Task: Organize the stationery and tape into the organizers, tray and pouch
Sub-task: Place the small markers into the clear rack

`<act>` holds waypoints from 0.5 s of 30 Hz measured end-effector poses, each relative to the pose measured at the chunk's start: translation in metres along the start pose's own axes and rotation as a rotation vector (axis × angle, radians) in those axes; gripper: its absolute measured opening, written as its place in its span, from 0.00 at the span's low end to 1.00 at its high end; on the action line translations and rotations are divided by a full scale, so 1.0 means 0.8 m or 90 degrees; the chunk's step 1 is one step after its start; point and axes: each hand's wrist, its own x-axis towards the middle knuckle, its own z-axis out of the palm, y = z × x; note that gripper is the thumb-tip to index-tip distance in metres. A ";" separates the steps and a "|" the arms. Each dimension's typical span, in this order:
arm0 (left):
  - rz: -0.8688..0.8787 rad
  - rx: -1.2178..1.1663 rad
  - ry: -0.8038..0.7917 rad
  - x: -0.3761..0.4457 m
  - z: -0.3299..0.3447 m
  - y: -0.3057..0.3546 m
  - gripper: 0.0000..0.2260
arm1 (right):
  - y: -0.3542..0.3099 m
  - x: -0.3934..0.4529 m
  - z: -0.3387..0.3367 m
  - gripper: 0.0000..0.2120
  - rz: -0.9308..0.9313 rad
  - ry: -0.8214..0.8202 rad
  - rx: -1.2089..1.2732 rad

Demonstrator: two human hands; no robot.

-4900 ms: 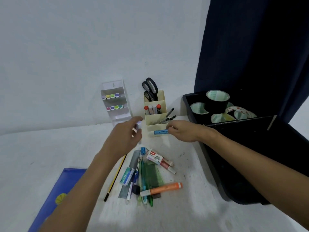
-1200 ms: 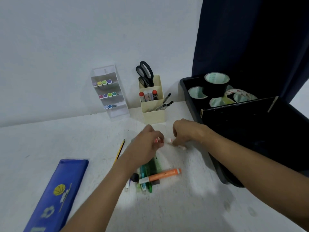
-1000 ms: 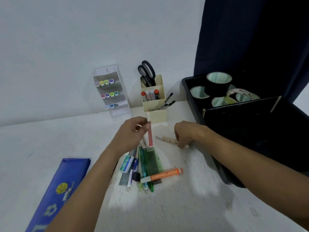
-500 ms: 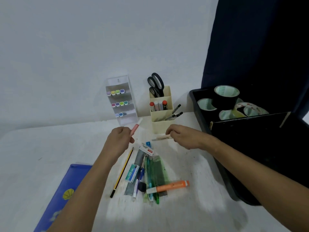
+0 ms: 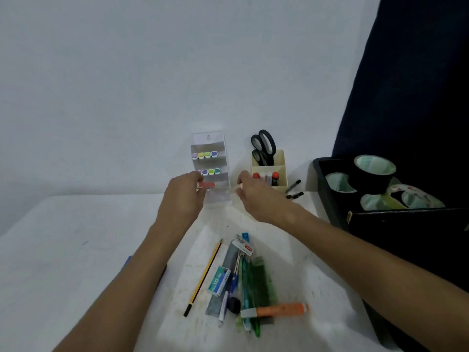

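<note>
Both hands are up at the clear tiered organizer (image 5: 212,168) against the wall. The left hand (image 5: 183,196) pinches a pink marker (image 5: 206,185) between thumb and fingertips, its tip right at the organizer's lowest tier. The right hand (image 5: 256,196), just right of the organizer, has its fingers curled round a pale, slim marker (image 5: 234,189) — only a short end shows, pointing toward that same tier. The two tiers above already carry rows of coloured caps.

Risk here, as I read it: two markers converging on one narrow slot. If both go in together they could jam, or knock each other off line and drop to the table (image 5: 76,250). The organizer looks light and only leans at the wall — a firm push could tip or slide it.

Right of the organizer stands the cream holder (image 5: 269,171) with scissors (image 5: 264,146); further right, the black tray (image 5: 322,179) with tape rolls (image 5: 374,171). In front of the organizer, a pile waits: pencil (image 5: 205,275), orange highlighter (image 5: 276,309), green pens (image 5: 258,283).
</note>
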 end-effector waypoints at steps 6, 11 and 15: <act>0.026 0.068 -0.066 0.024 0.029 -0.005 0.12 | -0.005 0.030 0.030 0.09 -0.009 0.067 -0.009; 0.056 0.058 -0.044 0.024 0.042 -0.017 0.13 | -0.015 0.034 0.033 0.12 -0.029 0.111 -0.002; 0.040 0.008 -0.056 0.028 0.051 -0.024 0.12 | -0.022 0.024 0.017 0.13 -0.043 0.146 0.023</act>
